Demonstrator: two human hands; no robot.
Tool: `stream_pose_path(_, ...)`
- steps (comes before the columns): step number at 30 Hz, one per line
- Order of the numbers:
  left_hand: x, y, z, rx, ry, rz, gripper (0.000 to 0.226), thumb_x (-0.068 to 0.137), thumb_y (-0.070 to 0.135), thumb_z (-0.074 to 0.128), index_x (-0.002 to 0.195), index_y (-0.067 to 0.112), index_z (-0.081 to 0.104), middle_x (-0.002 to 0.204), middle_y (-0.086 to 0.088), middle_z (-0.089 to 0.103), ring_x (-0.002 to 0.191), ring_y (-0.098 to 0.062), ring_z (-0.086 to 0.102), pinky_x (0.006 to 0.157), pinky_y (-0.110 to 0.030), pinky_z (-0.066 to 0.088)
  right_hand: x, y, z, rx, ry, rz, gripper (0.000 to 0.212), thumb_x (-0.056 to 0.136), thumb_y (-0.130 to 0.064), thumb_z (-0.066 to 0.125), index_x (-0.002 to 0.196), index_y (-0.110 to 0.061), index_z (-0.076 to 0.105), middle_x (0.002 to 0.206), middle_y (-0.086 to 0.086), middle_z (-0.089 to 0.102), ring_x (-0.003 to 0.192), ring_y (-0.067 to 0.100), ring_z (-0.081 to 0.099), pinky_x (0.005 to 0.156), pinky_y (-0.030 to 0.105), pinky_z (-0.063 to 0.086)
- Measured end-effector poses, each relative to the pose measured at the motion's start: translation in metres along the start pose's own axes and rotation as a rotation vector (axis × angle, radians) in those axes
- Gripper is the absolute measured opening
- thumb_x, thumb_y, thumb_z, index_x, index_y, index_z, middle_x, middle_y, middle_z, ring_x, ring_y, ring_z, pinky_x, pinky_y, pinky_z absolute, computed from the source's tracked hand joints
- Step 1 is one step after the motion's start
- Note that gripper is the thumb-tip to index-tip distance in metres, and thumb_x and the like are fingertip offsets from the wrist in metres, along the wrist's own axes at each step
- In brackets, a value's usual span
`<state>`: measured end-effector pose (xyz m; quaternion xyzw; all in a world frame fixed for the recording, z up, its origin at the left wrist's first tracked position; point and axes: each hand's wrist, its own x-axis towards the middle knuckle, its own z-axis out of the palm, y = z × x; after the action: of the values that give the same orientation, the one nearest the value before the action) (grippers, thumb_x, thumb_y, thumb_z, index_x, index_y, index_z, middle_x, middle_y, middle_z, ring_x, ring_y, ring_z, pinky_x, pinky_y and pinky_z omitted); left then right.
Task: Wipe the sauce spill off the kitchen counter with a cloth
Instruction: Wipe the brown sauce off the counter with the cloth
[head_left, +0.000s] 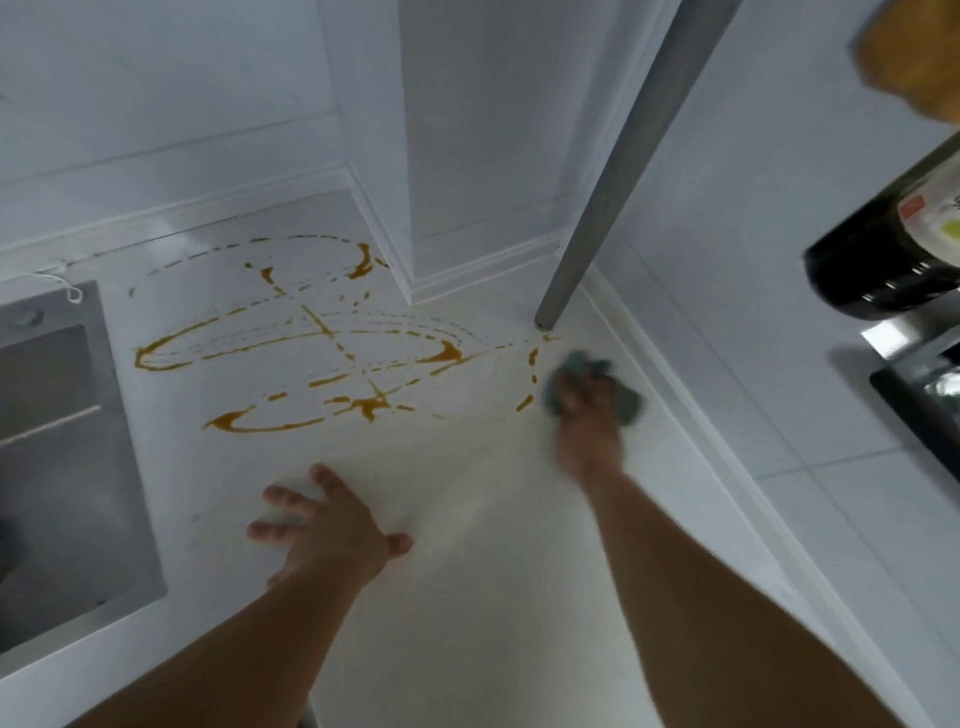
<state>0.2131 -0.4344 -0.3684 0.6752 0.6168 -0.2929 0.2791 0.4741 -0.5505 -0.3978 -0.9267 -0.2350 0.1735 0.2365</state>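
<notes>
Orange-brown sauce (311, 343) runs in thin looping lines and blobs across the white counter (467, 597), from beside the sink to the foot of a metal pole. My right hand (589, 415) presses a crumpled grey-blue cloth (626, 402) onto the counter at the right end of the spill, close to the wall. The cloth shows around my fingers and is blurred. My left hand (327, 530) lies flat on the counter nearer to me, fingers spread, holding nothing, just below the lowest sauce streak.
A steel sink (57, 447) is set into the counter on the left. A grey metal pole (623, 161) stands on the counter by a white wall corner (467, 156). Dark appliances (893, 270) sit at the right edge.
</notes>
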Motion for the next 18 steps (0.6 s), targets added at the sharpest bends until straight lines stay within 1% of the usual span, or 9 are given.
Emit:
stream_pose_path(2,0.0,-0.001,-0.001,0.007,0.01,0.015,0.149,0.069,0.075,0.077,0.156,0.017,-0.03,0.156,-0.034,-0.033,0.144,-0.068,-0.012,0.107,-0.076,0.035,-0.04,-0.016,0.03,-0.065,-0.203,-0.375,0.059,0.102,-0.01,0.05,0.155,-0.036,0.049,0.169,-0.003,0.031,0.155,0.018,0.026,0.127,0.023,0.011)
stream_pose_path(3,0.001,0.0,-0.001,0.005,0.004,0.014,0.149,0.069,0.074,0.077,0.156,0.017,-0.03,0.157,-0.033,-0.033,0.144,-0.068,-0.012,0.107,-0.075,0.035,-0.061,-0.009,0.034,-0.12,-0.281,-0.572,0.058,0.101,-0.011,0.051,0.152,-0.038,0.052,0.169,-0.008,0.029,0.157,0.013,0.02,0.126,0.022,0.004)
stream_pose_path(5,-0.001,0.001,-0.002,-0.024,-0.003,0.014,0.148,0.07,0.072,0.078,0.156,0.017,-0.029,0.157,-0.033,-0.033,0.144,-0.067,-0.013,0.106,-0.075,0.036,-0.081,0.031,0.023,-0.135,-0.317,-0.752,0.054,0.1,-0.015,0.053,0.148,-0.04,0.057,0.166,-0.011,0.035,0.156,0.012,0.026,0.129,0.031,0.016)
stream_pose_path(6,-0.003,0.002,-0.002,-0.026,-0.008,0.019,0.148,0.07,0.071,0.079,0.157,0.017,-0.029,0.157,-0.033,-0.033,0.144,-0.067,-0.014,0.106,-0.075,0.036,-0.077,0.05,0.004,-0.122,-0.293,-0.692,0.055,0.101,-0.015,0.053,0.149,-0.043,0.055,0.165,-0.01,0.038,0.151,0.012,0.034,0.127,0.036,0.028)
stream_pose_path(8,-0.002,0.002,-0.004,-0.023,-0.008,0.029,0.147,0.071,0.07,0.079,0.157,0.017,-0.028,0.157,-0.033,-0.034,0.143,-0.067,-0.015,0.107,-0.075,0.035,-0.046,0.072,-0.035,-0.079,-0.192,-0.373,0.055,0.107,-0.019,0.05,0.151,-0.052,0.045,0.164,-0.003,0.041,0.135,0.005,0.049,0.114,0.042,0.048)
stream_pose_path(10,-0.003,0.002,-0.005,-0.033,-0.011,0.031,0.146,0.071,0.069,0.079,0.157,0.017,-0.027,0.157,-0.033,-0.034,0.143,-0.067,-0.015,0.107,-0.075,0.035,0.006,0.074,-0.054,-0.131,-0.051,-0.148,0.055,0.11,-0.016,0.046,0.156,-0.045,0.04,0.169,0.009,0.033,0.148,0.016,0.04,0.118,0.052,0.041)
stream_pose_path(12,-0.004,0.002,-0.006,-0.028,-0.014,0.044,0.147,0.071,0.068,0.08,0.157,0.017,-0.028,0.157,-0.032,-0.034,0.143,-0.067,-0.017,0.107,-0.075,0.034,0.036,0.047,-0.043,-0.285,-0.073,-0.173,0.061,0.108,-0.011,0.043,0.164,-0.031,0.029,0.175,0.009,0.011,0.161,0.029,0.01,0.127,0.051,0.023)
stream_pose_path(13,-0.005,0.002,-0.006,-0.038,-0.013,0.043,0.147,0.071,0.067,0.08,0.157,0.018,-0.028,0.157,-0.032,-0.035,0.144,-0.066,-0.017,0.108,-0.075,0.034,0.037,0.029,-0.03,-0.288,-0.095,-0.225,0.061,0.108,-0.011,0.042,0.165,-0.03,0.028,0.176,0.005,0.006,0.161,0.028,0.005,0.129,0.048,0.018)
stream_pose_path(18,-0.005,0.001,-0.007,-0.026,-0.007,0.036,0.146,0.072,0.069,0.079,0.157,0.017,-0.028,0.156,-0.033,-0.035,0.144,-0.066,-0.016,0.107,-0.074,0.036,-0.042,0.026,0.018,-0.19,-0.266,-0.628,0.052,0.105,-0.027,0.038,0.151,-0.048,0.049,0.17,-0.019,0.021,0.159,0.007,0.011,0.128,0.035,0.014)
